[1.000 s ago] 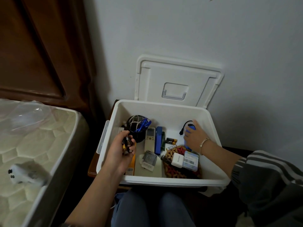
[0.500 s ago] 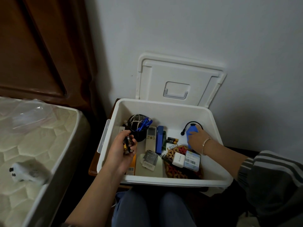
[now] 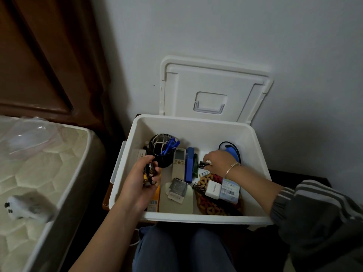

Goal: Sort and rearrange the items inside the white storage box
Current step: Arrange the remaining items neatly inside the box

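The right hand (image 3: pixel 218 161) is no longer resting on the blue device (image 3: pixel 229 149) at the back right of the white storage box (image 3: pixel 196 218); it is now reaching left to the loose batteries (image 3: pixel 203 164) lying on the box floor just beside the blue stapler (image 3: pixel 189 165), while the left hand (image 3: pixel 137 183) is keeping its place over the box's left side. The right hand's fingertips are curling down and pinching those dark batteries, the rest of the hand only partly closed, though how firm the pinch is cannot be told. The left hand is clenching a small bundle of held batteries (image 3: pixel 150 171) between thumb and curled fingers, above the orange packet. The step in hand looks like gathering the batteries together. To do it well, the right hand is probably best lifting them straight up, clear of the stapler and the remote (image 3: pixel 179 161), then passing them across without loosening the left hand's grip on the bundle.
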Tool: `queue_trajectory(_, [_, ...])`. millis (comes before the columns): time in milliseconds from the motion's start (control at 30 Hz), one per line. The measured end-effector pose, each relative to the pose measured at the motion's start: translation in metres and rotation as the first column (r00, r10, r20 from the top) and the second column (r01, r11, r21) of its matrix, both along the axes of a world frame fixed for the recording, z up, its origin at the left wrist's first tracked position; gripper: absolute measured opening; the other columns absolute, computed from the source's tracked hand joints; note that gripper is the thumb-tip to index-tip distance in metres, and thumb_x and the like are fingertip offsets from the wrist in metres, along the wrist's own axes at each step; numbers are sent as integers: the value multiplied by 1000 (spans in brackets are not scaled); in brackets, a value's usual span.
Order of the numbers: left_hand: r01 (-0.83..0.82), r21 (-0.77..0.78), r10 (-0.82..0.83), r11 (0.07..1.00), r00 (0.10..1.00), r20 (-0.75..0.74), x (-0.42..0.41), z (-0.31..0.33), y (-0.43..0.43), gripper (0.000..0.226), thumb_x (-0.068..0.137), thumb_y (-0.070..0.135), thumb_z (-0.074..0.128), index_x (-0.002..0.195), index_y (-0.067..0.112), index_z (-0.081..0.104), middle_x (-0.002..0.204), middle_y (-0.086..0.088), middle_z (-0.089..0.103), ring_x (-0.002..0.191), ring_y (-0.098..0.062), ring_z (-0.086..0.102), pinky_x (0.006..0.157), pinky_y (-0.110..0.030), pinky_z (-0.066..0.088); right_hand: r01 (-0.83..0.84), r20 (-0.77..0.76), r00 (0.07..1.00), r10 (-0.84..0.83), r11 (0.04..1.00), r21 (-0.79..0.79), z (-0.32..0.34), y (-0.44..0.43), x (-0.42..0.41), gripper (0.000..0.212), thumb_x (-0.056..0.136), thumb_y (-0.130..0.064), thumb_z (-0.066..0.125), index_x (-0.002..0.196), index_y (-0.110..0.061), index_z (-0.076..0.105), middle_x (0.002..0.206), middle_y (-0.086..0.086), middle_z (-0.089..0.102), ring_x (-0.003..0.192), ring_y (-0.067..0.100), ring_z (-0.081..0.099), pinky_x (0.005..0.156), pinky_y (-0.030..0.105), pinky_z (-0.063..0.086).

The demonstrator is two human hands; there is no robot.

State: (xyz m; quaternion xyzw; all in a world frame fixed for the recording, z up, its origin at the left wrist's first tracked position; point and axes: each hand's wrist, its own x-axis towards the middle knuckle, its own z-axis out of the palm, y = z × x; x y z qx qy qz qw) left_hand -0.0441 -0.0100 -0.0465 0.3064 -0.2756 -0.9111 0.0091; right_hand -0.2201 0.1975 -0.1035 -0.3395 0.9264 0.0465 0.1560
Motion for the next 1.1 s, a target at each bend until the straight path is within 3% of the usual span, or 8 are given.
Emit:
queue_trajectory(100, [-3,-8,3,1000,1000,-6,0,0,0,12,88,18,62,99,13,58,74,-2,61,56,-7,57,39,-16,39,6,60,998,-14,993,121,-12,-6,-12,44,83,-42,64,117,-15,57,112,7,63,100,26,60,82,37,51])
queue_trajectory(200, [-6,-18,6,1000,1000,-2,0,0,1,16,85,19,64,98,13,57,74,-2,61,56,-7,57,39,-16,39,86,230,967,-107,991,101,-20,-6,-22,60,72,-42,76,118,-14,52,116,8,59,103,26,57,88,39,50])
queue_trajectory(267, [-10,-21,10,1000,1000,-3,0,0,0,21,80,20,67,97,13,57,75,-2,61,56,-7,57,39,-17,39,87,262,959,-110,991,99,-23,-6,-26,62,69,-42,79,115,-14,51,116,8,57,102,25,56,88,39,49])
queue_trajectory(533, [-21,-19,22,1000,999,31,-1,0,1,9,87,18,63,93,13,58,74,-3,62,56,-8,57,38,-16,39,16,263,964,-41,995,95,-29,-7,-33,53,72,-43,76,111,-16,52,107,5,58,93,22,56,77,35,49])
queue_trajectory(800, [-15,-17,17,1000,996,83,0,-1,1,8,88,18,62,92,13,57,74,-3,60,56,-8,57,38,-16,38,74,190,978,-90,993,91,-32,-5,-33,46,83,-31,69,118,-7,52,114,13,56,102,28,57,83,37,50])
queue_trajectory(1100, [148,10,-148,989,980,134,-19,14,4,30,75,17,69,102,10,59,76,-5,61,58,-10,56,38,-16,39,216,124,967,-223,974,64,-40,-2,-43,28,86,-19,65,108,-3,65,111,16,60,98,28,61,81,30,49])
